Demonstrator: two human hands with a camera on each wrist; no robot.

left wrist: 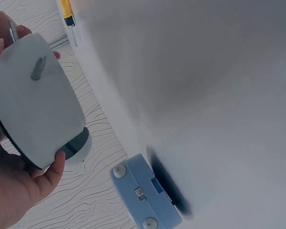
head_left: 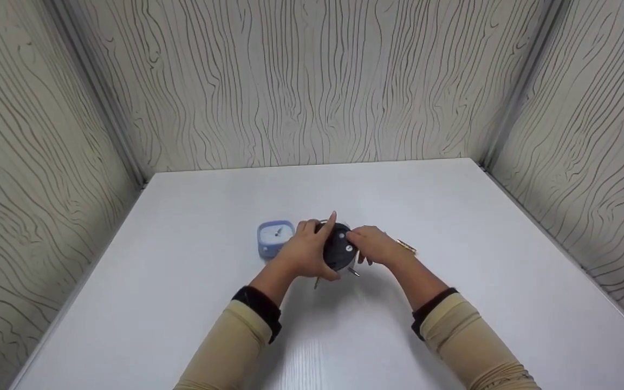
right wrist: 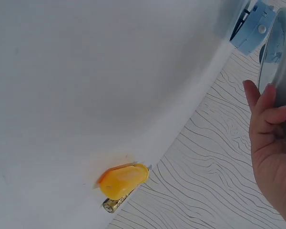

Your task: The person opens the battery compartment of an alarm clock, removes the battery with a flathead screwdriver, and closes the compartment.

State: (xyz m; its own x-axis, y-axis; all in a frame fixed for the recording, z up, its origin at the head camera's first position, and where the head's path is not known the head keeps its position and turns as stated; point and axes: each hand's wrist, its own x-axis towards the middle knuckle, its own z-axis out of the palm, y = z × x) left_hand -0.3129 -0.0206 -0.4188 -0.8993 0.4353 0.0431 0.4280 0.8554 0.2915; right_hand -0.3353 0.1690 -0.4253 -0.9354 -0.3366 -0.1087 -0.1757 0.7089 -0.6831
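A round alarm clock (head_left: 336,255) with a dark back, two white knobs and short metal legs is held up over the table, its back toward me. My left hand (head_left: 302,253) grips its left side, thumb low and fingers over the upper edge. On the right, my right hand (head_left: 376,244) holds the clock's edge, its thumb on the back beside the knobs. The clock's pale body (left wrist: 33,100) shows in the left wrist view, with fingers around it. Just left of my left hand stands a small blue square alarm clock (head_left: 277,234).
A gold battery (head_left: 407,247) lies right of my right hand, beside a yellow-handled screwdriver (right wrist: 124,181) in the right wrist view. Wood-patterned panels (head_left: 312,81) enclose the white table (head_left: 209,336) at the back and both sides.
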